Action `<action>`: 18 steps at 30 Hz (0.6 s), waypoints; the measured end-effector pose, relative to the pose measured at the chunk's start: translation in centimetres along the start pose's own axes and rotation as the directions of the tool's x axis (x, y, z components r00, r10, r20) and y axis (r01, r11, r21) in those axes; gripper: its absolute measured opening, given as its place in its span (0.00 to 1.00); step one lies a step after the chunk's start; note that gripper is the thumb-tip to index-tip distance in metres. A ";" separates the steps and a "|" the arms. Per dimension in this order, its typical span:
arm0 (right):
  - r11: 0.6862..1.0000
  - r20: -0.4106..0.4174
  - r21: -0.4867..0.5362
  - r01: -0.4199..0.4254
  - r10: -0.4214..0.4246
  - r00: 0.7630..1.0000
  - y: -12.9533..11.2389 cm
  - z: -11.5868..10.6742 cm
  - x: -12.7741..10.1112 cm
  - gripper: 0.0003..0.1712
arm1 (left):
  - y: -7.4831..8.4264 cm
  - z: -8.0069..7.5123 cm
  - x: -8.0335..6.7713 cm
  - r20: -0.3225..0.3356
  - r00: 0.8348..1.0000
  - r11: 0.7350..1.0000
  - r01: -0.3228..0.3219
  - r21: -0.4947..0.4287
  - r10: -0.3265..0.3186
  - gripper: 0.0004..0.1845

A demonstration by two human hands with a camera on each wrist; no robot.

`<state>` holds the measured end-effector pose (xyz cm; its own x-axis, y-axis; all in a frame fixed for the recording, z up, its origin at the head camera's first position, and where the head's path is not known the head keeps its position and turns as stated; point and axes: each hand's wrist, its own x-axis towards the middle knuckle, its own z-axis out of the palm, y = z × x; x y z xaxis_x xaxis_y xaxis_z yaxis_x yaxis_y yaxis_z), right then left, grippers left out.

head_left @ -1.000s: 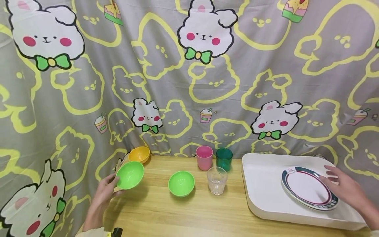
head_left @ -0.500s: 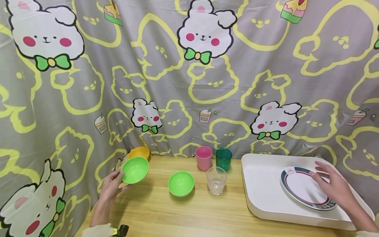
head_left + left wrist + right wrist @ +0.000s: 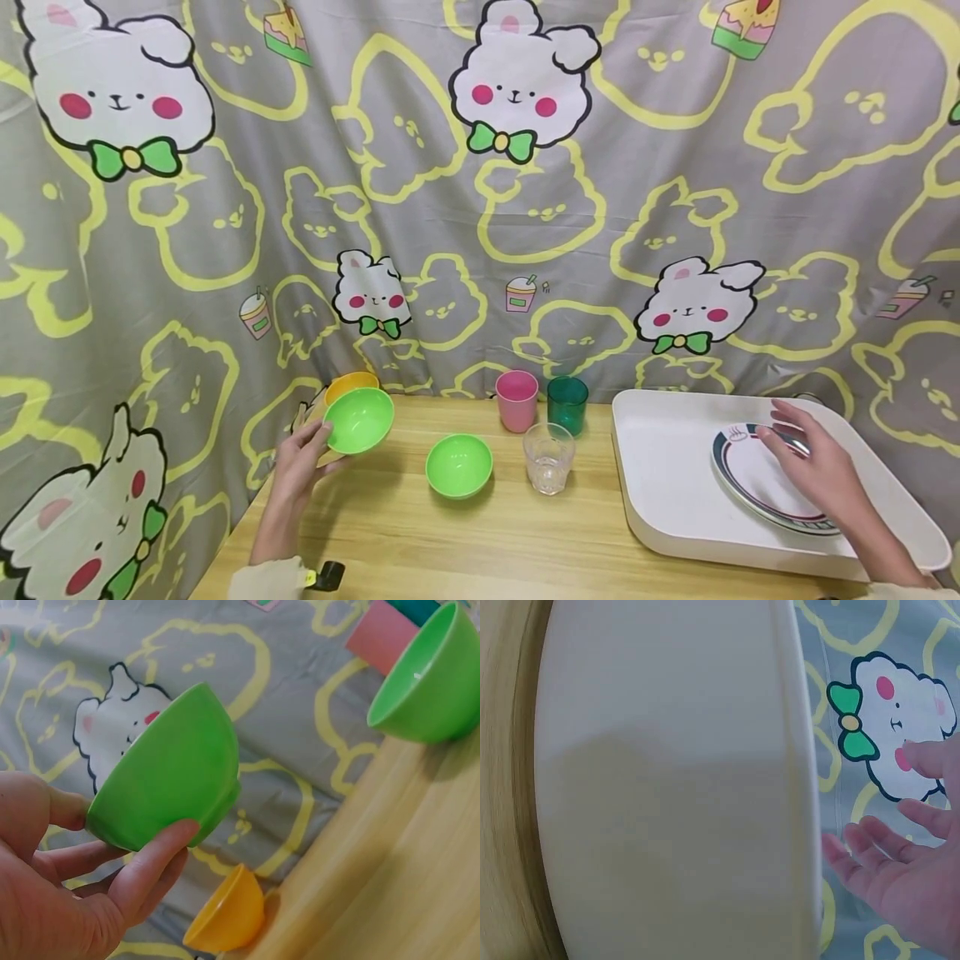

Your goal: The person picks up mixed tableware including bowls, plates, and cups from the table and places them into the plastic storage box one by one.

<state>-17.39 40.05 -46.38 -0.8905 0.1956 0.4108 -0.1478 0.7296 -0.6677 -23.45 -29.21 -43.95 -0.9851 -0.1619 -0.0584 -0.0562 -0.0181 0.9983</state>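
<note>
My left hand (image 3: 300,458) grips a green bowl (image 3: 360,421) by its rim, thumb on the edge and fingers beneath, held in the air and tilted. In the left wrist view the outside of this green bowl (image 3: 176,772) shows between thumb and fingers. Behind it, partly hidden in the head view, sits an orange bowl (image 3: 229,911). A second green bowl (image 3: 459,465) stands on the table. My right hand (image 3: 817,467) is over a white plate with a dark patterned rim (image 3: 738,479), its fingers spread and holding nothing.
The plate lies in a white tray (image 3: 660,517) at the right of the wooden table (image 3: 495,550). A pink cup (image 3: 517,402), a dark green cup (image 3: 567,406) and a clear glass (image 3: 549,458) stand mid-table. A patterned curtain (image 3: 435,225) hangs behind.
My left hand has carried the green bowl to the right and slightly up, covering more of the orange bowl. My right hand has moved left over the plate.
</note>
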 end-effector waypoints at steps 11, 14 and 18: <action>0.997 -0.065 0.065 0.033 -0.029 0.997 -1.2 0.7 0.1 0.34 | 0.8 1.9 0.2 0.009 0.999 0.999 -0.035 -0.035 0.036 0.30; 0.996 -0.071 0.081 0.038 -0.032 0.997 -1.8 1.0 0.1 0.34 | 0.9 2.5 0.3 0.014 0.999 0.997 -0.052 -0.054 0.053 0.29; 0.996 -0.053 0.079 0.049 -0.045 0.998 -3.0 1.6 0.1 0.34 | 1.1 3.4 0.2 0.018 0.998 0.996 -0.059 -0.072 0.060 0.29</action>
<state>-17.70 36.82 -45.29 -0.8590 0.1972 0.4725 -0.2246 0.6841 -0.6939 -24.23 -25.91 -42.88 -0.9894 -0.1453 0.0017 0.0133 -0.0792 0.9968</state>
